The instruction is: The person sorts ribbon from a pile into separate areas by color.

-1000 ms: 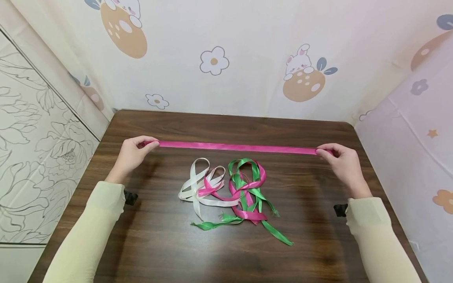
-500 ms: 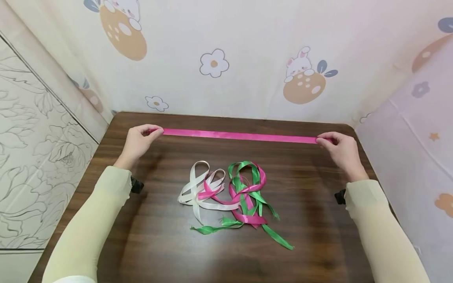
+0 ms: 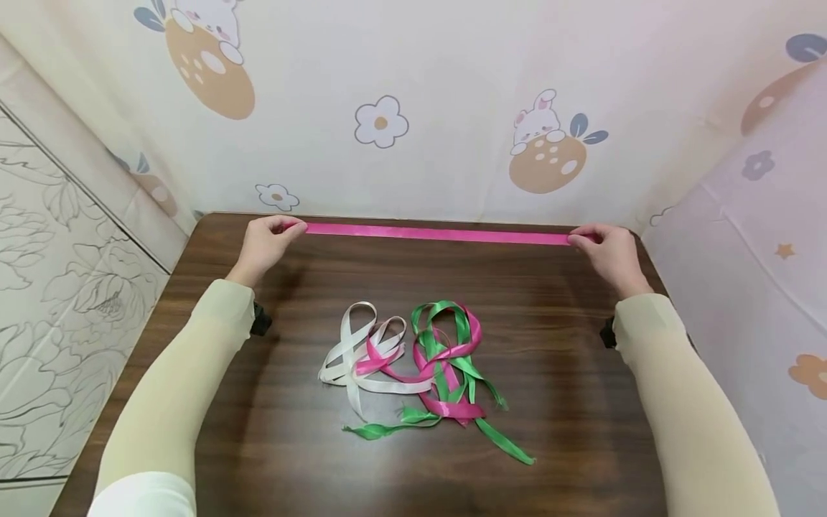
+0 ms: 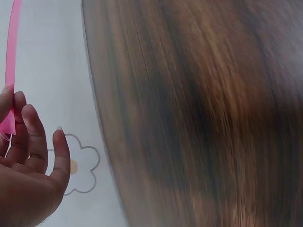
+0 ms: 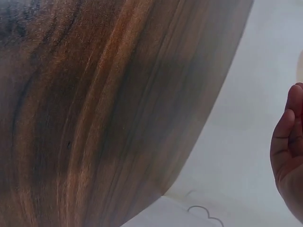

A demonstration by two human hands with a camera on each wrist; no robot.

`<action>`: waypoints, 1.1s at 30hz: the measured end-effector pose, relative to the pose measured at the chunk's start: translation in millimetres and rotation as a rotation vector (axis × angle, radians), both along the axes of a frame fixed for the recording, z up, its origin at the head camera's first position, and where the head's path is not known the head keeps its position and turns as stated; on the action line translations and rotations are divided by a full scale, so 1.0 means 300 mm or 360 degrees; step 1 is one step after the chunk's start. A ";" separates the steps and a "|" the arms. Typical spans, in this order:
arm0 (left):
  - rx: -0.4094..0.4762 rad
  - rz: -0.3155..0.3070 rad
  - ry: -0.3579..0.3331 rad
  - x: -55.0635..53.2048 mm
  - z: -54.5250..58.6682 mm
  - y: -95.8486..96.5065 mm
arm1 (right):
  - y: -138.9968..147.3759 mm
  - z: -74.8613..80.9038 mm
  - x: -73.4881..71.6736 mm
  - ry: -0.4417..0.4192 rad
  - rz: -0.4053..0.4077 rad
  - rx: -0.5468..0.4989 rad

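A pink ribbon (image 3: 436, 234) is held taut near the far edge of the bench (image 3: 291, 474), its ends pinched by the fingers of the left hand (image 3: 263, 245) and right hand (image 3: 612, 255); straightening seems in hand; even tension is probably called for next; nearer, tangled ribbons (image 3: 459, 410) are seen.

Passing room separates the taut ribbon (image 3: 438, 234) from the obstructing ribbon tangle (image 3: 447, 357).

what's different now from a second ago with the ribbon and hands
The left hand and right hand have moved the stretched pink ribbon away from the person, closer to the far edge of the table. Nothing was let go or newly grasped; both hands still pinch its ends. The ribbon pile stayed put.
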State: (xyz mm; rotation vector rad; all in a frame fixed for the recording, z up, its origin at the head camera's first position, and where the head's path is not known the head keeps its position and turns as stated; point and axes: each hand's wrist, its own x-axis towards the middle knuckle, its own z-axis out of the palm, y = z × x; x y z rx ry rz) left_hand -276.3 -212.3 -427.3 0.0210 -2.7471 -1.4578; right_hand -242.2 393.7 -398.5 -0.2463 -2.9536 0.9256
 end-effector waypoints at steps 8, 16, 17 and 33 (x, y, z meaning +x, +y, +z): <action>0.0012 0.0032 -0.0051 -0.057 -0.043 0.004 | 0.002 -0.036 -0.058 -0.0015 0.0020 -0.0004; -0.0051 0.0044 -0.0065 -0.099 -0.089 0.030 | 0.013 -0.088 -0.114 0.0017 0.0030 0.0001; -0.0044 0.0047 -0.0070 -0.101 -0.094 0.032 | 0.012 -0.092 -0.119 0.0017 0.0029 -0.0002; -0.0208 0.0086 -0.0092 -0.118 -0.142 0.066 | -0.008 -0.169 -0.149 0.0041 0.0016 0.0037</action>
